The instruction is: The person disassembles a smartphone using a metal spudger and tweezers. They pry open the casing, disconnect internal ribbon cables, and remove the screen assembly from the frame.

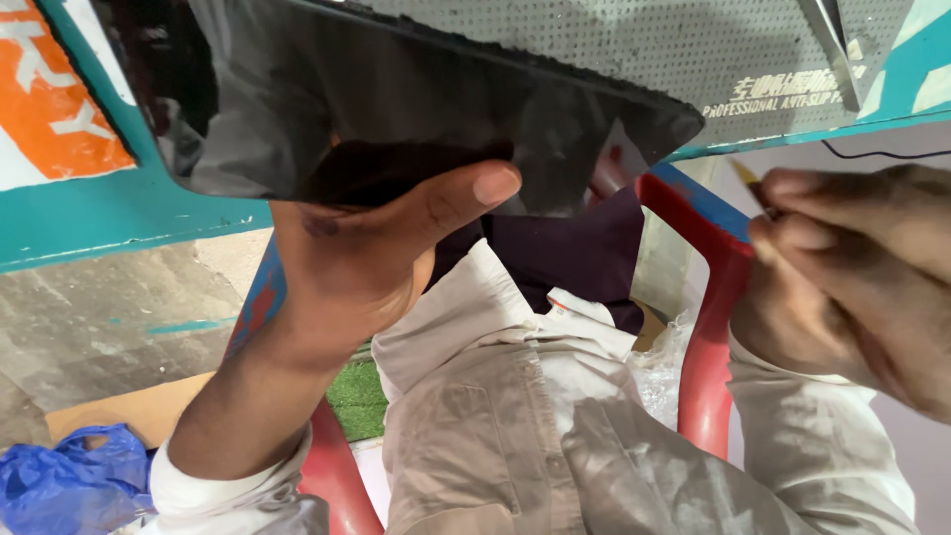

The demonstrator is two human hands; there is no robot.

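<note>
Gripping the edge of a glossy black panel (396, 99), the left hand (367, 258) presses its thumb flat across it. The right hand (852, 287) pinches closed on a thin yellow tool (745, 175), beside a red chair frame (708, 327).

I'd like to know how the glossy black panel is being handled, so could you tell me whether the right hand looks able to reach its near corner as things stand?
Probably yes. The right hand is pinching a small yellowish item beside the black panel, whose right corner hangs bare; the left hand grips only its lower edge.

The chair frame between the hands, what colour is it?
Red, on the chair frame, clearest in the head view.
</note>
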